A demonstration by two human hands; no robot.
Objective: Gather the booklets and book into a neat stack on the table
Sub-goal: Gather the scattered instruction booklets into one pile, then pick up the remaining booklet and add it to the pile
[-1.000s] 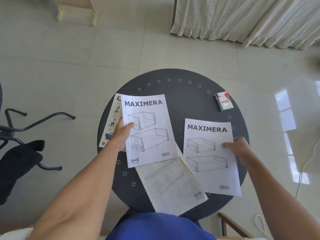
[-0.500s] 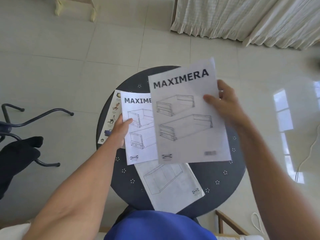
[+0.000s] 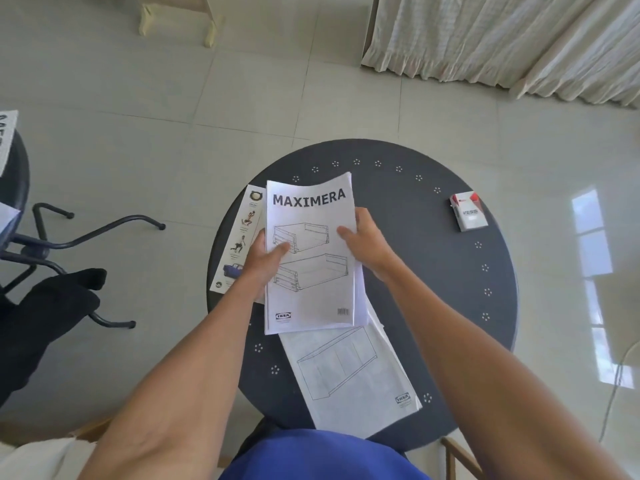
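Bare forearms reach in from the near edge of the round dark grey tabletop [image 3: 415, 271], both angled toward its left half. The left hand [image 3: 265, 261] pinches the left edge of a white "MAXIMERA" paper booklet [image 3: 311, 289], thumb on the cover and fingers hidden beneath. The right hand [image 3: 367, 242] grips the right edge the same way, thumb pressed on the printed drawer drawing. More white pages show under that cover along its right side. A narrow illustrated book [image 3: 239, 244] peeks out beneath, at the tabletop's left edge. A second white line-drawing booklet [image 3: 349, 372] lies skewed toward the near edge, its far corner tucked under the held one. A small red-and-white box [image 3: 468, 211] sits well apart near the right edge. Pale floor tiles and white curtains [image 3: 502, 39] surround the table.
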